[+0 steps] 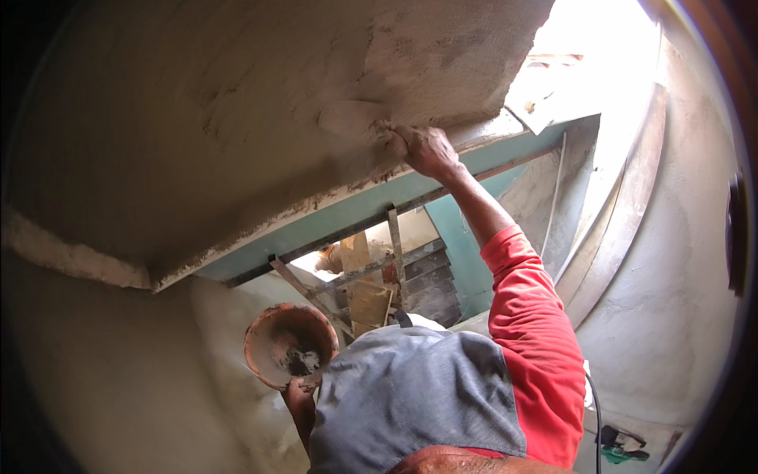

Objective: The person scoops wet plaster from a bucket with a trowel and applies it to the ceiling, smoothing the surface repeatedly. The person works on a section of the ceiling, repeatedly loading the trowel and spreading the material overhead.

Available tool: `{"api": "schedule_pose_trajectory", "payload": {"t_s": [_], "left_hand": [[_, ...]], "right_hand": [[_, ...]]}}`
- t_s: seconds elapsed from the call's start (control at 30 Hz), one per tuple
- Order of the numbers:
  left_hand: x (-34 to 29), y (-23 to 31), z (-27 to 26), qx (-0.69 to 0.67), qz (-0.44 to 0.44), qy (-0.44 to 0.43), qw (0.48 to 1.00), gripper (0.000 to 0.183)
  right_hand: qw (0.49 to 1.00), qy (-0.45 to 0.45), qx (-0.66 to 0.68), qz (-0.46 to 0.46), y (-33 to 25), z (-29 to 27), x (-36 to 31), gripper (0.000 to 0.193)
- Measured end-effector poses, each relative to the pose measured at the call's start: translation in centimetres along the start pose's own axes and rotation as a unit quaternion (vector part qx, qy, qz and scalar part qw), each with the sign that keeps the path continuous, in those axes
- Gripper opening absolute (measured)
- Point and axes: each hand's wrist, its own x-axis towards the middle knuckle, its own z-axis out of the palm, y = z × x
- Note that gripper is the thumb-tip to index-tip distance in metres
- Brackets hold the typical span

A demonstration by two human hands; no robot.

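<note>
Left grip [298, 387] partly hidden behind bowl [270, 336], trowel [347, 118] handle covered by right grip [429, 151]

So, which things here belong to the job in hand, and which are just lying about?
In use: reddish-brown round bowl with grey mortar, in left hand; flat greyish trowel, in right hand.

Apparently lying about: light-brown flat board; small green-and-dark object, too unclear to identify.

I see the person's right arm [483, 212] stretched far forward from the shoulder, its right hand [433, 152] closed in a grip, while the left hand [297, 387], partly hidden, is held nearer the torso [414, 395], fingers curled.
</note>
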Motion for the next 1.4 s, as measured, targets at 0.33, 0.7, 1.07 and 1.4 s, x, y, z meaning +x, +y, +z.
{"api": "schedule_pose_trajectory", "payload": {"t_s": [0.33,0.7,1.07,1.4], "left_hand": [[2.7,-2.1,-1.9,0.333,0.102,-0.028,0.937,0.038],[-0.9,2.1,0.3,0.375,0.144,-0.107,0.910,0.045],[5.4,0.3,1.9,0.445,0.283,-0.115,0.842,0.025],[-1.5,5.3,11.1,-0.061,0.250,-0.028,0.966,0.005]], "right_hand": [[0.982,0.177,-0.021,0.058,3.2,-9.3,3.5,0.038],[0.974,0.193,0.095,0.076,3.8,-9.3,4.0,0.044],[0.964,0.219,0.149,-0.006,1.2,-4.3,-5.9,0.031],[0.936,-0.313,0.111,-0.113,-10.5,4.2,-18.2,0.047]]}}
